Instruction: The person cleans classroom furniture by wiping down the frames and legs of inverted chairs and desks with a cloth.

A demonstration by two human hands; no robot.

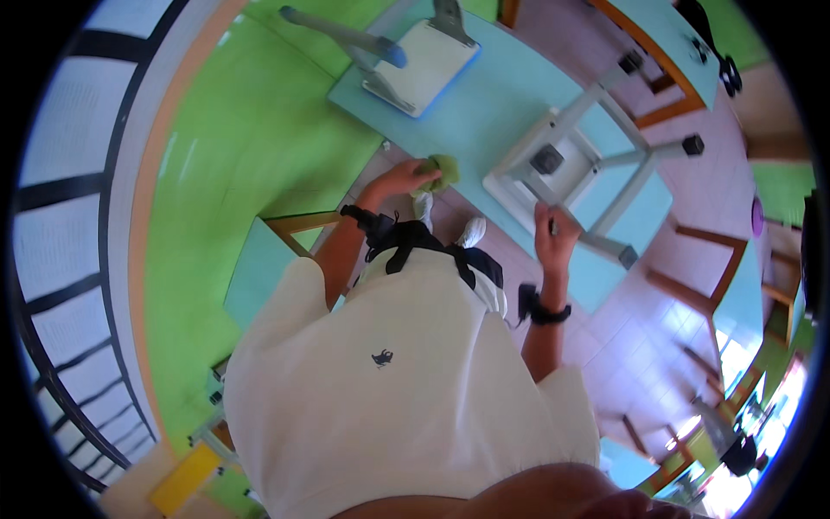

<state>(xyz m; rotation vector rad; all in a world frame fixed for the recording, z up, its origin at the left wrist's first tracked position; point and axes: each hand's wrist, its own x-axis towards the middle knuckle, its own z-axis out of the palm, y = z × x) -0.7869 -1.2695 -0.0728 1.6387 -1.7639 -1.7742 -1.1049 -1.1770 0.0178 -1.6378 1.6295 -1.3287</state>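
My left hand [404, 179] is closed on a crumpled green cloth [442, 173], held near the front left edge of a pale blue table [462, 104]. An upturned stool [618, 195] with pale grey legs and dark feet rests on the table's right part, its seat face down. Around one of that stool's legs, close to the seat, my right hand [558, 232] is closed; its fingers partly hide the leg. Farther left on the same table, a second upturned stool [424, 65] shows a white, blue-edged seat and grey legs. Neither hand touches this one.
A green wall [251, 130] runs along my left. Beside my left arm stands a blue-topped wooden table [251, 268]. More blue-topped tables [735, 285] with brown wooden legs are at the right, on a pinkish tiled floor [618, 337]. A dark object lies on the far right table [666, 43].
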